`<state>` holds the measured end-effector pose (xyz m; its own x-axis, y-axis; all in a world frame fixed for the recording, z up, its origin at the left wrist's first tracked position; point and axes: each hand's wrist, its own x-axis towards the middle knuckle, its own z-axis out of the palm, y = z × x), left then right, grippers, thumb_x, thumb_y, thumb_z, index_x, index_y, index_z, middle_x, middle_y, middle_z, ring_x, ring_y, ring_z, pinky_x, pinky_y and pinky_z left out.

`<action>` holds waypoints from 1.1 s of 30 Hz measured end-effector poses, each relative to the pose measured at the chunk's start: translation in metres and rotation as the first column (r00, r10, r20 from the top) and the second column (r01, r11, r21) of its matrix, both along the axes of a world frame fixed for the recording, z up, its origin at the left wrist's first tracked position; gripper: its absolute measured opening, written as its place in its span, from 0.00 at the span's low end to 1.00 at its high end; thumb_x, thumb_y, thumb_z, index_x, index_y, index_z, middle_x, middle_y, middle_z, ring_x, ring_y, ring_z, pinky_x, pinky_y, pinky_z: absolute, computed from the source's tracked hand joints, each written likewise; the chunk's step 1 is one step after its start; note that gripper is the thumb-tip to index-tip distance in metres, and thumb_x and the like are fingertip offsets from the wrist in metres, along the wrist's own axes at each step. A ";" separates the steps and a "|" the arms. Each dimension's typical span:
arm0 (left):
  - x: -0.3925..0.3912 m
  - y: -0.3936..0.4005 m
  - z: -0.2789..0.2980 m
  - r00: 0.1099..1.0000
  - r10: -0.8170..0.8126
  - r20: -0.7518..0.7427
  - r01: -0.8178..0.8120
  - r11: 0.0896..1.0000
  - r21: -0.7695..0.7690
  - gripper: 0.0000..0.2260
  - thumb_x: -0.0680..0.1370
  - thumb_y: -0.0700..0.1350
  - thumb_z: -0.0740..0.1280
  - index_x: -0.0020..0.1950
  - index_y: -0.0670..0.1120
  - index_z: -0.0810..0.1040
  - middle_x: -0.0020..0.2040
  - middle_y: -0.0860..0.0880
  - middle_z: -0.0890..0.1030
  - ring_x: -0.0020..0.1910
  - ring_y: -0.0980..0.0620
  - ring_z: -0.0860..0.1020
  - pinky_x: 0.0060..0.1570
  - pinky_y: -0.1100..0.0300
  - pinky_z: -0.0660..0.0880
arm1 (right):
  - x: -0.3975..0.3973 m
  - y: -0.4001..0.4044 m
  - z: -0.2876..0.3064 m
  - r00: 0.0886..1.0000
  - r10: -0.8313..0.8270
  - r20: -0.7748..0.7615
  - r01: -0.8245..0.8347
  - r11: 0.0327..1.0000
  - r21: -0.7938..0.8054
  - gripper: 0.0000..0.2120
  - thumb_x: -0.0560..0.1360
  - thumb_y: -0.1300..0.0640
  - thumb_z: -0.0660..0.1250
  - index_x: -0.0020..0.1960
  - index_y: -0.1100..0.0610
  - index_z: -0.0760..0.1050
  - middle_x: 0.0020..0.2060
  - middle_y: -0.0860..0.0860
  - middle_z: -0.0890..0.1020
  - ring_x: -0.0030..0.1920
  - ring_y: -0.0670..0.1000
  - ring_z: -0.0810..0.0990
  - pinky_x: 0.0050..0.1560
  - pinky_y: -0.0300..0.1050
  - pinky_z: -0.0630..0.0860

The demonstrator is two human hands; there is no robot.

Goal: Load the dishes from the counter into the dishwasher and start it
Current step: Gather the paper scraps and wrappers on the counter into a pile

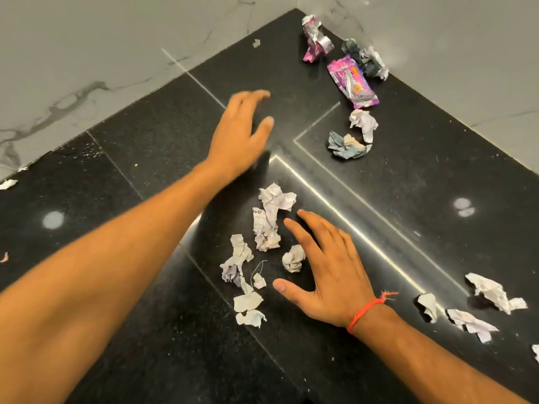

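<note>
Both hands are empty, fingers spread: left hand (242, 132) hovers over the black surface (140, 158), right hand (323, 272) just beside the paper scraps (269, 220). No dishes visible; pink wrapper (351, 81) well beyond the scraps.

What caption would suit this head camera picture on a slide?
Two open hands, left and right, reach over crumpled paper scraps and pink wrappers on a black counter.
</note>
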<state>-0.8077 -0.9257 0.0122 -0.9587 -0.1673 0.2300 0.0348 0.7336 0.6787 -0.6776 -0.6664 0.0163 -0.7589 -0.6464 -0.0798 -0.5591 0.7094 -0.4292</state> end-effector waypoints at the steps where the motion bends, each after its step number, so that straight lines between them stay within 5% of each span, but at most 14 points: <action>1: -0.026 -0.003 0.000 0.998 -0.001 0.055 0.002 1.000 -0.030 0.24 0.80 0.53 0.62 0.76 0.49 0.69 0.71 0.45 0.71 0.70 0.49 0.71 0.71 0.61 0.64 | 0.000 0.000 0.000 1.000 0.005 0.003 -0.005 1.000 -0.001 0.43 0.73 0.24 0.54 0.81 0.45 0.55 0.80 0.48 0.58 0.79 0.50 0.56 0.76 0.55 0.59; 5: -0.118 0.001 0.008 0.969 -0.006 0.249 0.034 0.993 -0.111 0.36 0.75 0.64 0.61 0.81 0.54 0.60 0.79 0.41 0.61 0.78 0.41 0.63 0.77 0.49 0.61 | -0.004 0.001 -0.003 1.000 0.010 0.027 -0.010 1.000 0.002 0.43 0.72 0.24 0.56 0.81 0.46 0.56 0.80 0.49 0.58 0.80 0.50 0.55 0.76 0.55 0.59; 9: -0.182 0.026 0.025 0.962 -0.023 0.272 0.075 0.980 -0.185 0.39 0.75 0.68 0.65 0.82 0.59 0.55 0.82 0.40 0.53 0.81 0.37 0.56 0.78 0.42 0.57 | -0.004 0.001 -0.002 0.999 0.015 0.039 -0.015 1.000 0.003 0.44 0.72 0.24 0.57 0.81 0.46 0.56 0.80 0.49 0.57 0.80 0.49 0.55 0.75 0.53 0.59; 16: -0.238 0.060 0.018 0.917 -0.089 0.388 0.188 0.956 -0.226 0.42 0.71 0.73 0.66 0.81 0.63 0.56 0.83 0.43 0.50 0.81 0.37 0.52 0.76 0.31 0.48 | -0.006 0.000 -0.001 0.999 0.005 0.046 -0.007 1.000 0.028 0.44 0.72 0.21 0.54 0.80 0.45 0.58 0.81 0.47 0.57 0.80 0.47 0.55 0.75 0.48 0.58; 20: -0.214 0.076 -0.005 0.948 -0.155 0.277 0.236 0.928 -0.289 0.31 0.74 0.67 0.65 0.75 0.61 0.69 0.82 0.45 0.58 0.81 0.42 0.56 0.78 0.38 0.47 | -0.008 0.001 0.002 0.997 0.000 0.075 -0.001 1.000 0.011 0.43 0.73 0.23 0.54 0.80 0.46 0.57 0.81 0.48 0.55 0.81 0.48 0.51 0.76 0.52 0.59; 25: -0.141 0.076 -0.015 0.935 -0.317 0.160 0.350 0.899 -0.263 0.25 0.72 0.62 0.64 0.66 0.55 0.79 0.72 0.45 0.73 0.70 0.43 0.71 0.71 0.46 0.66 | -0.007 0.001 0.002 0.997 0.000 0.074 -0.002 1.000 0.023 0.43 0.74 0.24 0.55 0.81 0.47 0.56 0.81 0.49 0.55 0.81 0.48 0.51 0.77 0.51 0.57; 30: -0.057 0.070 0.001 0.883 -0.429 0.192 0.468 0.839 -0.279 0.27 0.70 0.66 0.65 0.67 0.59 0.75 0.66 0.54 0.75 0.68 0.50 0.71 0.68 0.32 0.63 | -0.007 0.000 0.008 0.994 0.002 0.113 -0.006 0.999 0.035 0.43 0.74 0.24 0.54 0.81 0.44 0.51 0.81 0.48 0.54 0.80 0.50 0.55 0.77 0.52 0.56; 33: -0.067 0.075 0.019 0.913 -0.394 0.110 0.409 0.890 -0.204 0.30 0.72 0.70 0.64 0.73 0.63 0.70 0.67 0.53 0.74 0.68 0.51 0.73 0.68 0.35 0.66 | -0.006 0.000 0.009 0.993 0.000 0.114 -0.005 0.999 0.038 0.43 0.73 0.23 0.54 0.81 0.43 0.50 0.81 0.48 0.53 0.79 0.50 0.57 0.77 0.51 0.54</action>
<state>-0.8747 -0.8511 0.0313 -0.9472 0.2819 0.1528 0.3197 0.7955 0.5147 -0.6836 -0.6660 0.0254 -0.7417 -0.6431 -0.1908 -0.5097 0.7252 -0.4629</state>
